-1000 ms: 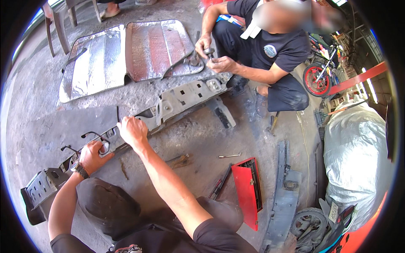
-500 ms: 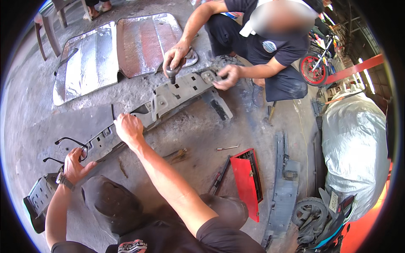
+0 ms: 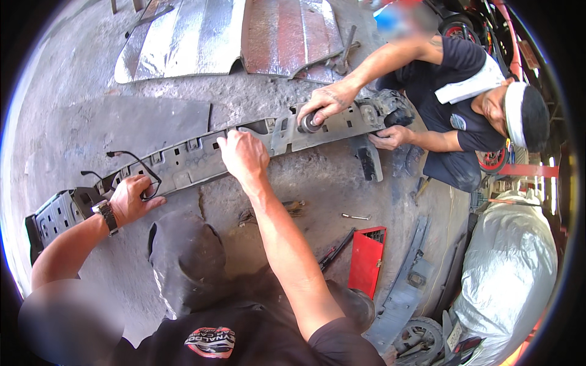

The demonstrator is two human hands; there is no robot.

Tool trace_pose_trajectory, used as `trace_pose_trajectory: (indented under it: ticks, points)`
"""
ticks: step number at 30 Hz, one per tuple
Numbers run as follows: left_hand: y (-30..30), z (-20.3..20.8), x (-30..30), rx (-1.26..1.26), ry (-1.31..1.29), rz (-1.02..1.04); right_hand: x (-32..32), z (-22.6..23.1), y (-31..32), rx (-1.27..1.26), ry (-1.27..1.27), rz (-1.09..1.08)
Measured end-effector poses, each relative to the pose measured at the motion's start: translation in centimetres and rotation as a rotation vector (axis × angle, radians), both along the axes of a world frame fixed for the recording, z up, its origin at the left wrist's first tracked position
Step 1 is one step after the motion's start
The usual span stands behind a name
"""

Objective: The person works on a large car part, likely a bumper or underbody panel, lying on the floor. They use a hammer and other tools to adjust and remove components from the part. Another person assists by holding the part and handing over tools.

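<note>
A long grey vehicle panel [image 3: 204,163], with several square holes, slants from lower left up to the right. My left hand [image 3: 130,198] grips its near edge toward the left end, thumb along the side. Black-framed eyeglasses [image 3: 144,166] lie against the fingers of that hand; I cannot tell whether it holds them too. Over the middle of the panel my right hand [image 3: 245,157] is closed, its fingertips curled at the far edge. On the right part, a co-worker's hand [image 3: 332,100] presses a dark round tool [image 3: 310,124] onto the panel.
The co-worker's other hand [image 3: 392,138] supports the panel's right end. A silver foil sunshade [image 3: 195,39] lies beyond. Nearer are a red toolbox [image 3: 367,262], a small metal tool [image 3: 356,216], another grey panel [image 3: 400,290] and a silver-covered object [image 3: 513,256] at right.
The view has swung, so the panel sits further right in it. The co-worker's lower hand has gone to the panel's right end, and the co-worker leans lower over the tool. My grip looks the same.
</note>
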State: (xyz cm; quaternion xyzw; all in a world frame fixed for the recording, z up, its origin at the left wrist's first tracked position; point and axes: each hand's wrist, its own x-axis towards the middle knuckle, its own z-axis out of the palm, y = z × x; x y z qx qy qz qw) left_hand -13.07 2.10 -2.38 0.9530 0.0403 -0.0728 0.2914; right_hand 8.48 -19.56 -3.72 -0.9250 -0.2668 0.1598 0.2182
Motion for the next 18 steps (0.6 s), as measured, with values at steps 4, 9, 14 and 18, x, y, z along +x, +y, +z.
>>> trace_pose_trajectory:
  ticks: [4, 9, 14, 18]
  points:
    - [0.09, 0.21, -0.2, -0.047, 0.037, 0.02, -0.18, -0.02, 0.11, -0.05, -0.026, 0.007]
    - [0.03, 0.02, -0.12, -0.076, 0.003, 0.015, -0.13, 0.33, 0.06, -0.092, -0.052, 0.026]
    - [-0.05, -0.04, -0.06, -0.064, -0.022, 0.001, 0.0, 0.75, 0.33, -0.112, -0.013, 0.019]
    - [-0.3, 0.36, 0.07, -0.059, -0.025, 0.008, 0.02, 0.69, 0.32, -0.073, 0.011, 0.0]
